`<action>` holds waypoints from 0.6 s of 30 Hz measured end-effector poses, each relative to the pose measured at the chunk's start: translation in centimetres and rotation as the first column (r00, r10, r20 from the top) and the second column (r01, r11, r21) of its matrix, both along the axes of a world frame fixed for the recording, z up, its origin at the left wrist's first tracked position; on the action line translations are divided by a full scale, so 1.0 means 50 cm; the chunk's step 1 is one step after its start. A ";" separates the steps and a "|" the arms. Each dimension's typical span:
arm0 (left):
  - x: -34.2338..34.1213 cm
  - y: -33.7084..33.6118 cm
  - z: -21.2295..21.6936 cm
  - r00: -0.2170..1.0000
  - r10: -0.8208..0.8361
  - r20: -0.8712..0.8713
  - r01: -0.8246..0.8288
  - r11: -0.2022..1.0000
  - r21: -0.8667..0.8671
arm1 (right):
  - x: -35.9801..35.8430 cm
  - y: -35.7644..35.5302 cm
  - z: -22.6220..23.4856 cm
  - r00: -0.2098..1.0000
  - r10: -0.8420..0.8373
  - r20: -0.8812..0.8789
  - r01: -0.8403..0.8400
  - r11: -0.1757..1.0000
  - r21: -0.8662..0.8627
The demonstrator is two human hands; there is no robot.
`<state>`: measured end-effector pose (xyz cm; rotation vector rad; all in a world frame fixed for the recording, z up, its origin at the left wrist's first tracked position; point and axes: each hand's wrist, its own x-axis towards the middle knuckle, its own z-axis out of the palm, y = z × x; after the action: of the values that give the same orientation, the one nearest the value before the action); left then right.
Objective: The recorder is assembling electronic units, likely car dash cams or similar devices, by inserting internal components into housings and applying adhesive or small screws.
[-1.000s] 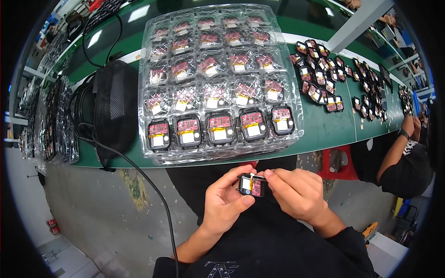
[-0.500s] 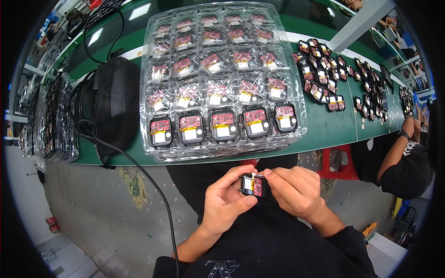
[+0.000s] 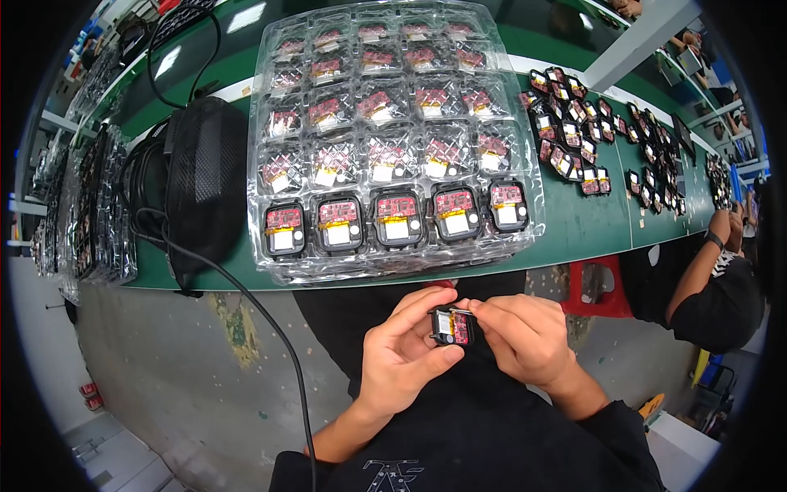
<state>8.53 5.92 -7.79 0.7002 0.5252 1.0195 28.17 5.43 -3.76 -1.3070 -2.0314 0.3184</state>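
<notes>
With the left hand (image 3: 402, 361) gripping the module (image 3: 452, 326) and the right hand (image 3: 525, 336) pinching its top edge, work gently, steadying it over the lap below the tray (image 3: 393, 262).

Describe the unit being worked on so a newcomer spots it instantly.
Start at the clear blister tray on the green bench. Below its near edge, both hands meet. The small black module pinched between the left hand and right hand is the only one out of a tray.
</notes>
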 end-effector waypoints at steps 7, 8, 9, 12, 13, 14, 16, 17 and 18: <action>0.001 0.001 -0.008 0.999 0.004 -0.053 -0.005 1.000 -0.012 | -0.001 -0.002 -0.015 0.995 -0.023 0.093 0.018 0.998 0.058; 0.001 0.001 -0.008 0.999 0.005 -0.036 -0.006 1.000 -0.018 | -0.001 -0.003 -0.016 0.995 -0.023 0.092 0.018 0.998 0.058; 0.001 0.002 -0.007 0.999 0.005 -0.037 -0.005 1.000 -0.018 | 0.000 -0.003 -0.019 0.995 -0.036 0.090 0.028 0.996 0.085; 0.007 0.003 0.003 0.999 -0.014 -0.036 0.013 1.000 -0.029 | 0.000 -0.005 -0.019 0.995 -0.050 0.090 0.040 0.993 0.111; 0.014 0.002 0.014 0.998 0.026 -0.063 -0.031 0.996 -0.087 | 0.000 -0.005 -0.019 0.994 -0.052 0.093 0.042 0.993 0.112; 0.018 0.002 0.020 0.994 0.062 -0.092 -0.075 0.987 -0.142 | 0.001 -0.005 -0.019 0.994 -0.054 0.093 0.043 0.993 0.112; 0.020 0.003 0.021 0.994 0.061 -0.091 -0.073 0.987 -0.143 | 0.004 -0.005 -0.020 0.993 -0.052 0.111 0.038 0.991 0.127; 0.021 0.003 0.021 0.994 0.062 -0.091 -0.074 0.987 -0.145 | 0.005 -0.005 -0.020 0.992 -0.053 0.111 0.039 0.991 0.127; 0.018 0.003 0.015 0.994 0.061 -0.091 -0.074 0.987 -0.145 | 0.005 -0.005 -0.020 0.993 -0.051 0.106 0.037 0.991 0.125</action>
<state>9.44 6.08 -7.03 0.5992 0.6965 1.0054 28.42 5.17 -4.75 -1.3160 -2.0743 0.1018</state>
